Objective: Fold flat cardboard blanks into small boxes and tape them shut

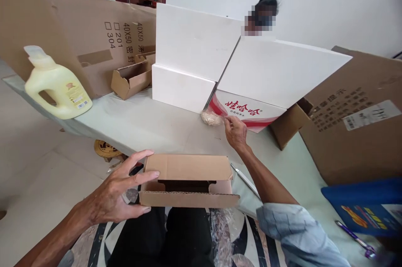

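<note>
White walls and a dark red door close off the top of the frame, and a pale table (150,122) runs below them from the left edge to the lower right. Large brown cardboard sheets (63,28) stand along its far side.

At lower centre, the left hand (121,193) grips the left end of a small cardboard box (188,181), which is held just off the table's near edge, above the person's lap. The fingers are spread wide over the upper flap and the thumb presses the front wall. The box's top flap is partly folded over, leaving a dark slot open.

Just right of centre, the right hand (235,132) reaches across the table. Its thumb and forefinger are pinched together at the right edge of a pale wrapped bundle (211,117) and seem to have hold of its wrap. The bundle lies on the table against a red-and-white printed carton (248,110), which sits under leaning white boards (194,43).

A yellow jug (56,85) stands at the left, with an open brown box (130,78) to its right. A thin metal strip (245,179) lies beside the right forearm. At lower right are a blue packet (364,204) and a purple pen (354,237).
</note>
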Demonstrator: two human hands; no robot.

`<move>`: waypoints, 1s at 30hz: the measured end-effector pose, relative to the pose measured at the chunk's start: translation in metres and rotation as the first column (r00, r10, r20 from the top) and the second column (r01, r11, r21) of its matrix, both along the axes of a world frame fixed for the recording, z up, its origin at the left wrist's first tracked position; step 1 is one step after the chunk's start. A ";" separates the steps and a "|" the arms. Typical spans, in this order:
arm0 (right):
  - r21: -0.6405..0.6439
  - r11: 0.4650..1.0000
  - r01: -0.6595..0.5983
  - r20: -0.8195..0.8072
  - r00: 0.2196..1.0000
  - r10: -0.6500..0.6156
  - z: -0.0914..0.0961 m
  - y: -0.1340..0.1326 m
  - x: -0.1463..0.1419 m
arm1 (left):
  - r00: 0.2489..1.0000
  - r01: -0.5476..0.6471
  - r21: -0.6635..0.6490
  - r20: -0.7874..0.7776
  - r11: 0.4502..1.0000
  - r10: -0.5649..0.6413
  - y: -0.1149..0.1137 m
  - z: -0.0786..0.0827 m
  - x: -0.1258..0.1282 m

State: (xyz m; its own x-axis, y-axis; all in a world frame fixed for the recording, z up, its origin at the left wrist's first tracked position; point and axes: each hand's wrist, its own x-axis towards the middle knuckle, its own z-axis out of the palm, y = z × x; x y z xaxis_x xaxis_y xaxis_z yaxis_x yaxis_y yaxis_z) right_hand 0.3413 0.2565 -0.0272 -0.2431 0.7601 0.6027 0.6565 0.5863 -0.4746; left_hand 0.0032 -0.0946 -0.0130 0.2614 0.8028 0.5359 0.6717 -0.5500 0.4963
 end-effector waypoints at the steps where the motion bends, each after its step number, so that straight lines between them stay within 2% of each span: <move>1: 0.017 1.000 0.014 0.048 0.999 -0.014 -0.002 0.013 -0.005 | 1.000 -0.006 -0.013 -0.005 1.000 0.006 0.000 0.001 0.000; 5: 0.049 0.997 0.052 0.232 0.971 -0.062 -0.019 0.058 -0.023 | 0.999 -0.020 -0.038 -0.031 0.999 0.019 0.001 0.001 0.001; 9: 0.044 0.997 0.055 0.394 0.917 -0.068 -0.045 0.081 -0.033 | 0.999 -0.031 -0.048 -0.030 0.998 0.029 0.003 0.002 0.002; 14: 0.048 0.999 -0.002 0.520 0.854 -0.023 -0.063 0.085 -0.026 | 1.000 0.011 -0.079 -0.020 0.997 -0.013 0.007 0.004 0.006; 21: 0.060 0.991 -0.115 0.659 0.751 0.047 -0.083 0.066 -0.013 | 1.000 0.025 -0.078 0.013 0.997 -0.024 0.014 0.007 0.009; 23: 0.022 0.993 -0.119 0.695 0.715 0.070 -0.082 0.062 -0.014 | 0.999 0.022 -0.081 0.044 0.996 -0.019 0.015 0.006 0.008; 25: -0.039 0.992 -0.123 0.689 0.716 0.116 -0.073 0.060 -0.014 | 0.994 0.029 -0.058 0.107 0.998 -0.022 0.016 0.004 0.008; 28: -0.064 0.986 -0.155 0.563 0.810 0.164 -0.048 0.047 -0.012 | 0.978 0.032 -0.032 0.208 0.999 -0.024 0.016 -0.001 0.007; 30: -0.011 0.986 -0.168 0.386 0.909 0.159 -0.027 0.021 -0.008 | 0.966 0.026 -0.039 0.258 0.999 -0.015 0.016 -0.005 0.006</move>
State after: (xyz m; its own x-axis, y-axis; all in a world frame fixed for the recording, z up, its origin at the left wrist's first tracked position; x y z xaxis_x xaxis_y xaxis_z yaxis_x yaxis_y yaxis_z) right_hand 0.3335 0.2778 -0.0543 -0.5789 0.6777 0.4534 0.6795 0.7083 -0.1911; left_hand 0.0087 -0.0783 -0.0182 0.1356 0.8217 0.5535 0.5070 -0.5375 0.6738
